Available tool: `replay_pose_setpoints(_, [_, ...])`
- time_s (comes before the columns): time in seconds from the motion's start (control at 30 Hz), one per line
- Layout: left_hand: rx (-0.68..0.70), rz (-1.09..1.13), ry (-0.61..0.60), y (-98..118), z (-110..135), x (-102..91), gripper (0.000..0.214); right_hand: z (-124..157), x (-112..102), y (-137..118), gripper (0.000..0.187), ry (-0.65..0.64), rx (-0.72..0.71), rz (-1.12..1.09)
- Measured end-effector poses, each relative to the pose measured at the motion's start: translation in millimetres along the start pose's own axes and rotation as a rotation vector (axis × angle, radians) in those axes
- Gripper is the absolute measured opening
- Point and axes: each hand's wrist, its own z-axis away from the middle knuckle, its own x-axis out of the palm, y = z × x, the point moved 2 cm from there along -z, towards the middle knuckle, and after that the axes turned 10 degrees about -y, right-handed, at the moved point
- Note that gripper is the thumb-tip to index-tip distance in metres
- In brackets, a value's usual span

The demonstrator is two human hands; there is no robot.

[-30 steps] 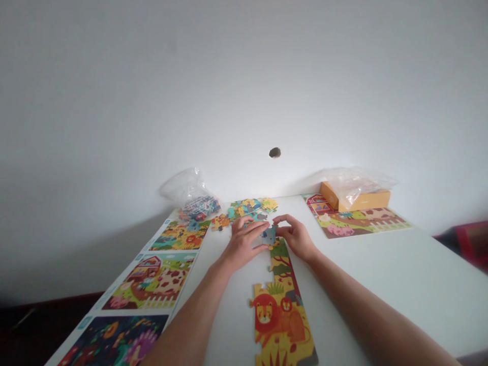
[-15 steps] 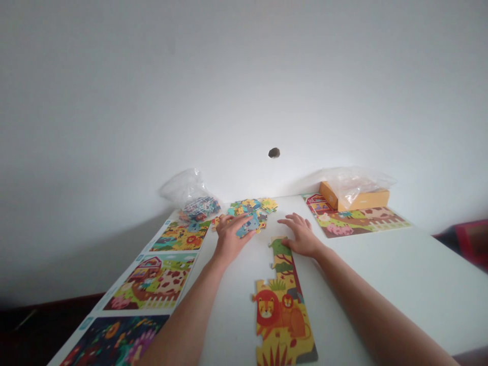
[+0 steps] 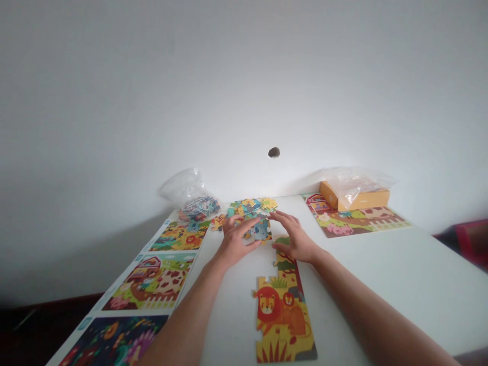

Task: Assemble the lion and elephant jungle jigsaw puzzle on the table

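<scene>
- Picture sheet (image 3: 154, 282): along the left of the table (image 3: 385, 284).
- Left hand (image 3: 236, 241): thumb and fingers apart at the blue-grey puzzle piece (image 3: 261, 231); cannot tell if they grip it.
- Puzzle strip (image 3: 284, 315): flat, lions nearest.
- Right hand (image 3: 297, 240): fingers spread wide, thumb at the strip's far end.

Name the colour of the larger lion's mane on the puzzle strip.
The lion's mane is red; see the head view.

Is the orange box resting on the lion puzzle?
No, the orange box rests on the farm picture, apart from the lion puzzle.
</scene>
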Motion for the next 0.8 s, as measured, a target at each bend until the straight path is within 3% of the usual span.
replay_pose_setpoints(0.33, [0.075,-0.036,-0.002,1.9,-0.9,-3.6,0.039,-0.6,-1.4,0.4,0.069,0.083,0.004,0.031])
replay_pose_setpoints(0.47, [0.063,-0.072,0.039,1.4,-0.3,-5.6,0.036,2.0,-3.7,13.1,0.06,0.181,0.243,0.155])
replay_pose_setpoints(0.63, [0.054,-0.06,0.031,0.1,0.0,-5.0,0.035,5.0,2.2,34.6,0.051,0.113,0.62,0.242])
replay_pose_setpoints(0.8, [0.043,-0.034,-0.029,-1.8,0.8,-2.4,0.037,5.5,6.1,40.2,0.049,0.058,0.694,0.22])
